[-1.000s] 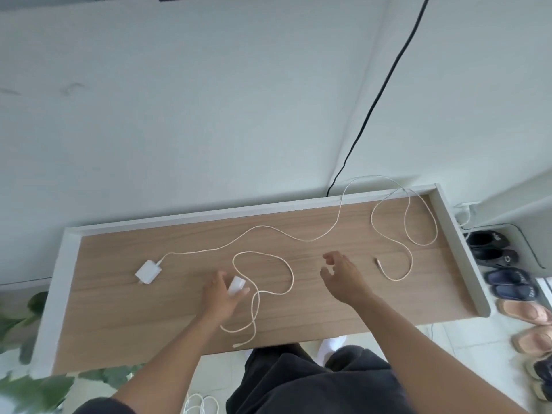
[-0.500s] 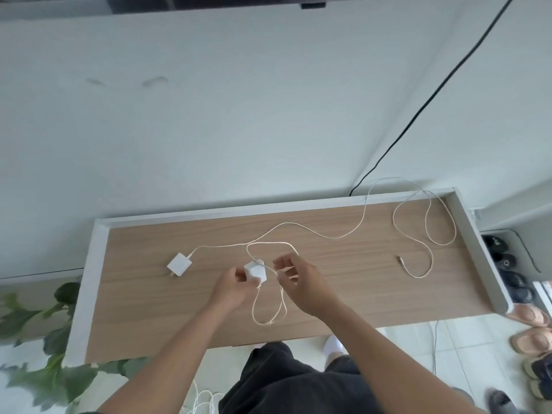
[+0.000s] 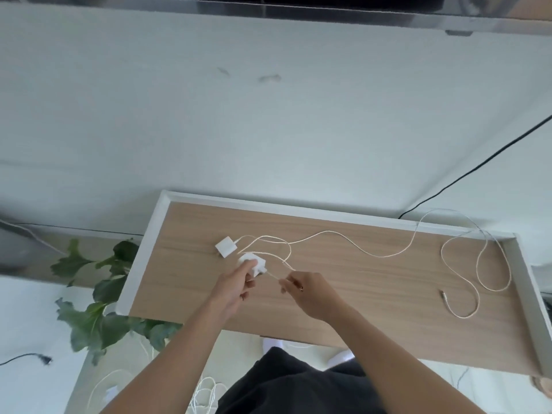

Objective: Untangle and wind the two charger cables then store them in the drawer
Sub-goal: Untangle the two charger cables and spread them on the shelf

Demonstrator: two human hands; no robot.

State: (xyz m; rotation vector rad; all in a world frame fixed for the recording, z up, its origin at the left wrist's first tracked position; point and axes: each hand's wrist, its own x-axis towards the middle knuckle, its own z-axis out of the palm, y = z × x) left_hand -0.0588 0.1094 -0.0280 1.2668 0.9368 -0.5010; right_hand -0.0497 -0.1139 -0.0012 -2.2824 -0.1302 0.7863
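Observation:
Two white chargers lie on a wooden desk [image 3: 373,297] with a white raised rim. My left hand [image 3: 234,286] grips one white plug adapter [image 3: 250,262] just above the desk. My right hand [image 3: 307,289] pinches that adapter's short white cable [image 3: 276,258] close beside it; the cable loops back over the desk. A second white adapter [image 3: 225,247] rests flat just behind. Its long white cable [image 3: 385,254] snakes rightward, loops at the right end and finishes in a connector [image 3: 444,295].
A leafy green plant [image 3: 95,297] stands left of the desk. A black cable [image 3: 478,168] runs up the white wall at the right. More white cords [image 3: 206,395] lie on the floor by my dark trousers. No drawer shows.
My left hand picked the adapter up off the desk. My right hand came over and took hold of its cable. The view swung left, so the desk sits further right.

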